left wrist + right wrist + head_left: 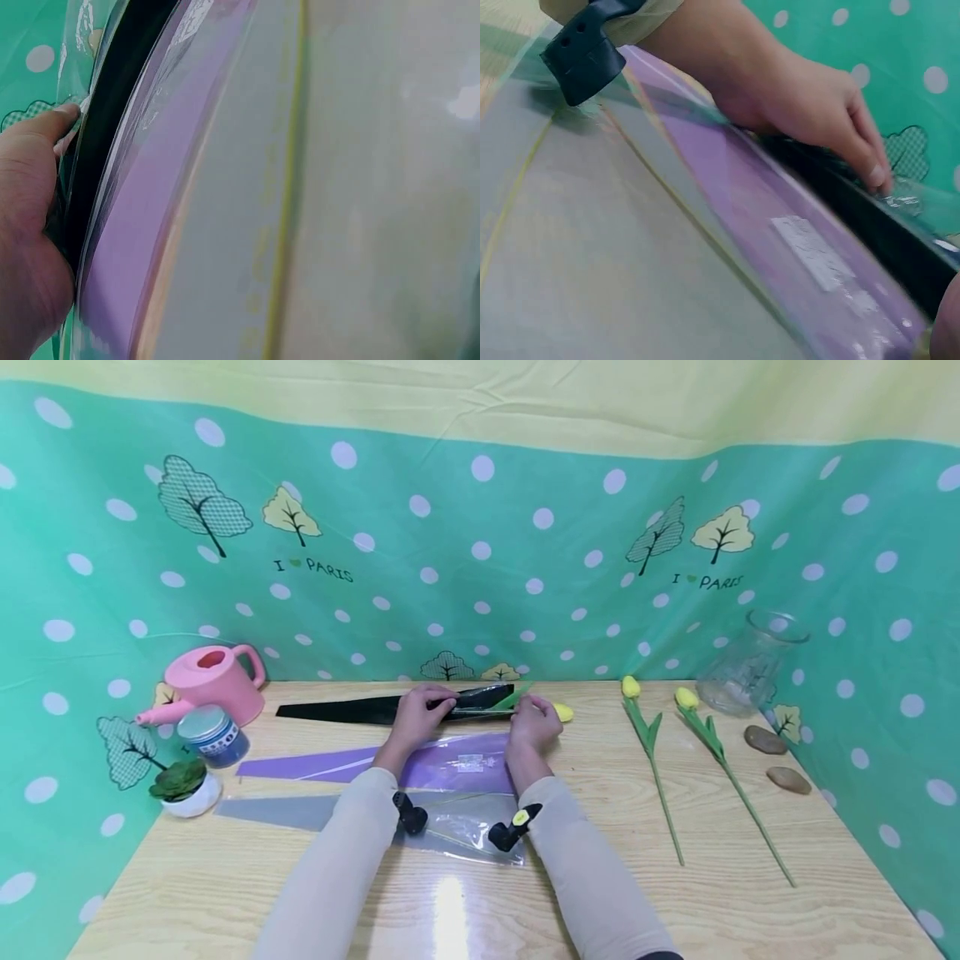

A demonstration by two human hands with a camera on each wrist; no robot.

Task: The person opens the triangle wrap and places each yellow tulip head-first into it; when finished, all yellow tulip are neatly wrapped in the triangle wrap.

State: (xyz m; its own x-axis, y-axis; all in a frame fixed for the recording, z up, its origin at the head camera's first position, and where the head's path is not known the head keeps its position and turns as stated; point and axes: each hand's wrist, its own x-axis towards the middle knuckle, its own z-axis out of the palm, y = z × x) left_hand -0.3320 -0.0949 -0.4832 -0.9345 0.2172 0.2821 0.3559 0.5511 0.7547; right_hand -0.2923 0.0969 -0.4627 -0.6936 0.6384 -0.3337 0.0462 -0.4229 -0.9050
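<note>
Near the back of the table lies a black tapered flower sleeve (337,708) with a clear film front. My left hand (422,718) pinches the film by the sleeve's open end, seen also in the right wrist view. A yellow artificial tulip (562,712) lies crosswise there, its green stem and leaf at the sleeve mouth. With curled fingers, my right hand (535,722) holds the tulip just below its bloom. How far the stem reaches inside is hidden. Closer to me, a purple sleeve (307,766) and a grey sleeve (277,810) lie flat under my forearms.
Two more yellow tulips (651,735) lie to the right, near a glass vase (738,677) and two brown stones (765,740). On the left stand a pink watering can (213,681), a blue jar (216,739) and a potted succulent (180,781). A polka-dot cloth hangs behind.
</note>
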